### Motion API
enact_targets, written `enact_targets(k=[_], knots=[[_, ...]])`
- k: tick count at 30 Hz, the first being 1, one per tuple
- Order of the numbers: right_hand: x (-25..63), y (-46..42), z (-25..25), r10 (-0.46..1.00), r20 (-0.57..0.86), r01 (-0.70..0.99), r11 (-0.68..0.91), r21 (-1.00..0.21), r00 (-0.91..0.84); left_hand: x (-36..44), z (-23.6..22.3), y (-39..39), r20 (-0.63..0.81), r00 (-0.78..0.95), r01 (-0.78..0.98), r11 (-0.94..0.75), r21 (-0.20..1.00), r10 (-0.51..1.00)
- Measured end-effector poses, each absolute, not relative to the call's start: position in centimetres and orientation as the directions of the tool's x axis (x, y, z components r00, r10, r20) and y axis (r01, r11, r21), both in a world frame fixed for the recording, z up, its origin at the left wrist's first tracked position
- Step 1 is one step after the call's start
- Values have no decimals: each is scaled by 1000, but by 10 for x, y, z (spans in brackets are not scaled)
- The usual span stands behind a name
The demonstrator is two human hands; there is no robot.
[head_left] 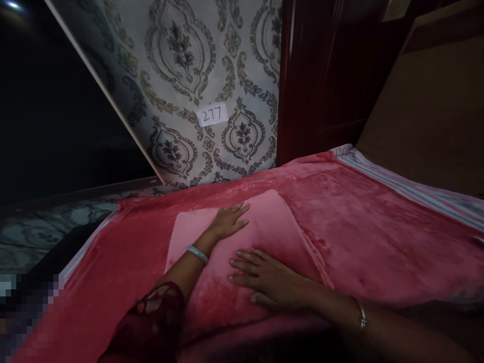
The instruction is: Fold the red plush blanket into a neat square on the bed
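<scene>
A folded pink cloth [264, 222] lies on a red plush blanket [359, 237] that covers a bed. My left hand [229, 221] rests flat on the far part of the pink cloth, fingers stretched out, a pale bangle on the wrist. My right hand [264, 280] lies flat on the cloth's near part, fingers spread and pointing left, a thin bracelet on its wrist. Neither hand grips anything.
A striped sheet [408, 189] shows along the blanket's right edge. Behind the bed stands a wall with ornate grey wallpaper [212, 60] and a paper label reading 277 [212, 115]. A dark wooden panel [325, 75] rises at the back right. The left side is dark.
</scene>
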State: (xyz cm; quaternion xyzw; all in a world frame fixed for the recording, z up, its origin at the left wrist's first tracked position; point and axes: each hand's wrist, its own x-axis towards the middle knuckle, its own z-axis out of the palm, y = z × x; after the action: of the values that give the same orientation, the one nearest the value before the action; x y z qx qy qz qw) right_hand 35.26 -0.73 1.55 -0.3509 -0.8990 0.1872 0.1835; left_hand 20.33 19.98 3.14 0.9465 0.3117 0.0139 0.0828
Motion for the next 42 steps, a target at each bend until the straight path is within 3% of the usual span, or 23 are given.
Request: enact_targets(k=[7,11,14,17,20,23,29,37,42], knots=[[351,-5,14,704,227,577,692,-433,-673,202,24,199,-6,803,591,-795,137,596],[349,-5,15,705,236,595,698,-398,-669,207,40,192,-65,774,634,-771,70,630],[353,-13,22,727,227,629,679,-380,-648,218,57,178,-31,784,621,-783,33,620],[368,-27,28,757,227,668,650,-362,-613,233,68,156,-2,894,446,-891,82,448],[385,-39,24,776,217,694,628,-353,-592,250,63,139,-68,969,245,-956,162,237],[396,-43,13,784,199,699,617,-362,-588,267,49,142,-74,981,189,-967,170,179],[397,-40,1,803,195,704,590,-395,-563,297,32,186,-12,966,257,-956,139,258],[401,-38,1,798,197,680,592,-433,-569,316,13,209,17,927,359,-900,249,375],[400,-37,2,801,195,685,589,-429,-567,316,13,206,-1,909,407,-888,213,416]])
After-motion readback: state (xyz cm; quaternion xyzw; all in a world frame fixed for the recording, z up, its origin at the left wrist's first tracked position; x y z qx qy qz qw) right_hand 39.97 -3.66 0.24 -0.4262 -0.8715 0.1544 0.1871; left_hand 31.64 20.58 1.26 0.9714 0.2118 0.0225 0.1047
